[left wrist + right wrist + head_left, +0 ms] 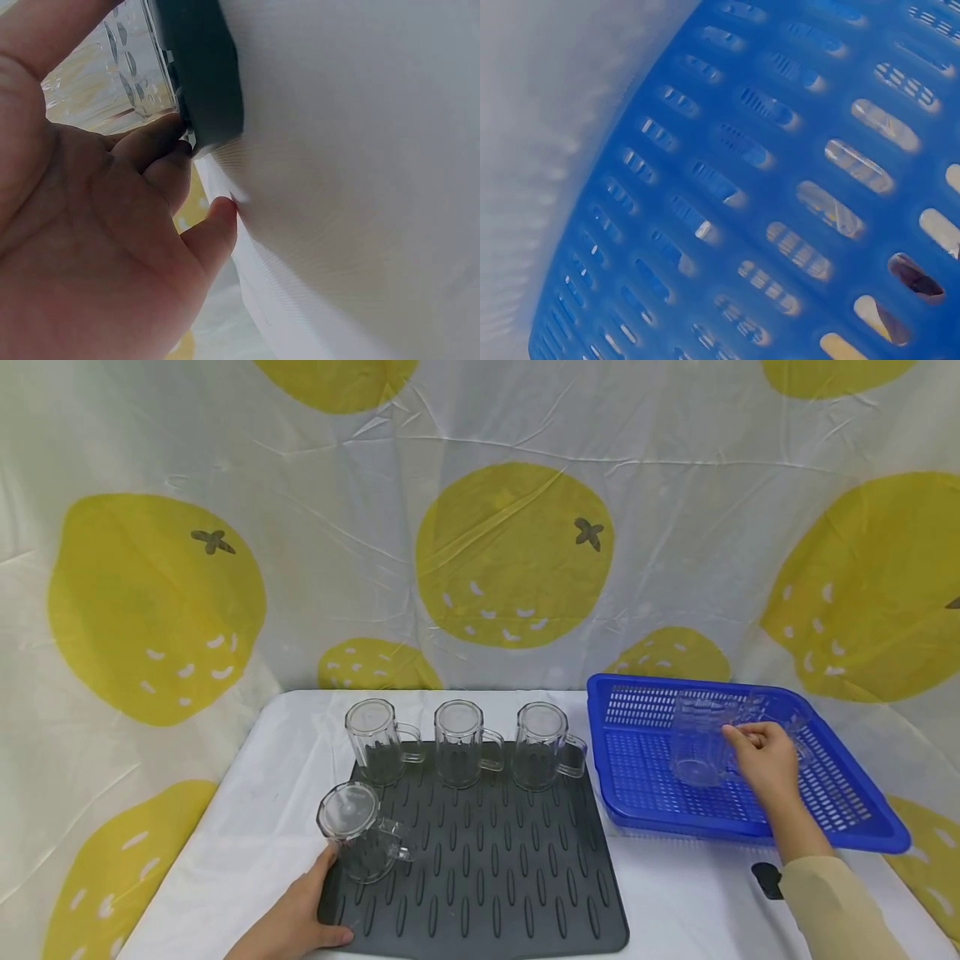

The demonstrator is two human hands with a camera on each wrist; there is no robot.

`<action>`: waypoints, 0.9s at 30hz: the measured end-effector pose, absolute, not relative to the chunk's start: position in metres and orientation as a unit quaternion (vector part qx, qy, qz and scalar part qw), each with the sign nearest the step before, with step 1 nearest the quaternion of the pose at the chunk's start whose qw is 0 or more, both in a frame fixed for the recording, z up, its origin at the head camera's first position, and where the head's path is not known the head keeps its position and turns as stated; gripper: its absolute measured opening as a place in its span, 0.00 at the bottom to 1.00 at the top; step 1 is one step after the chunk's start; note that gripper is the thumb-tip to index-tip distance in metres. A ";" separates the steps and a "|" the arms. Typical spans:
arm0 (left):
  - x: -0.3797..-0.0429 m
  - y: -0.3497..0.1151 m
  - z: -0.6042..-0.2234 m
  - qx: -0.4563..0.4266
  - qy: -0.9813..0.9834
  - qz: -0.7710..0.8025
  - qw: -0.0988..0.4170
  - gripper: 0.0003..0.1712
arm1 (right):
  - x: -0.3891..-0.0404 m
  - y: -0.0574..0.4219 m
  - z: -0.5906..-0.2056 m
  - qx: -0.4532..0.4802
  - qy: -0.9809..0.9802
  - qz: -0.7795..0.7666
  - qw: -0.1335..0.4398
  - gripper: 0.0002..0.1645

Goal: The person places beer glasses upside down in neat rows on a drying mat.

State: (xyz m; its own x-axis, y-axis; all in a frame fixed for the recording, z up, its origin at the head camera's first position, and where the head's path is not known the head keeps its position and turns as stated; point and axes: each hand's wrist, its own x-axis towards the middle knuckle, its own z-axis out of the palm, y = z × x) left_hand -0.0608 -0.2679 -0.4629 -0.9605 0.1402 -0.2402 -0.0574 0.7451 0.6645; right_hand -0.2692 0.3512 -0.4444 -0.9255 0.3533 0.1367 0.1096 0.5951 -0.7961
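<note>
My right hand (768,760) pinches the handle side of a clear glass mug (696,747) inside the blue slotted basket (862,827). More clear glass (795,718) shows partly behind that hand. The right wrist view is filled by the basket wall (727,202), which hides the hand. At the left edge of the dark ribbed drying mat (480,877), my left hand (296,906) rests with fingers spread, beside an upside-down glass mug (367,847). Seen from the left wrist, the fingertips (221,214) touch the mat's edge (206,82) and the cloth.
Along the mat's back edge stand three more glass mugs (382,747), (459,747), (540,752), handles toward the right. A white cloth (247,810) covers the table. Behind it hangs a lemon-print curtain (337,543). A small black item (767,881) lies before the basket.
</note>
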 end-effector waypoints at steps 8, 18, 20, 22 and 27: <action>-0.060 -0.268 -0.463 0.030 0.925 0.355 0.136 0.70 | -0.306 0.391 -0.495 -0.092 -0.874 0.437 0.189 0.26; -0.060 -0.268 -0.461 0.034 0.923 0.358 0.137 0.70 | -0.249 0.323 -0.399 -0.090 -0.832 0.508 0.207 0.20; -0.060 -0.268 -0.461 0.038 0.923 0.357 0.135 0.70 | -0.238 0.311 -0.384 -0.090 -0.837 0.502 0.199 0.19; -0.060 -0.269 -0.462 0.040 0.925 0.352 0.134 0.70 | -0.231 0.304 -0.372 -0.091 -0.837 0.504 0.192 0.14; -0.061 -0.268 -0.464 0.037 0.926 0.350 0.134 0.70 | -0.221 0.290 -0.354 -0.070 -0.831 0.516 0.196 0.05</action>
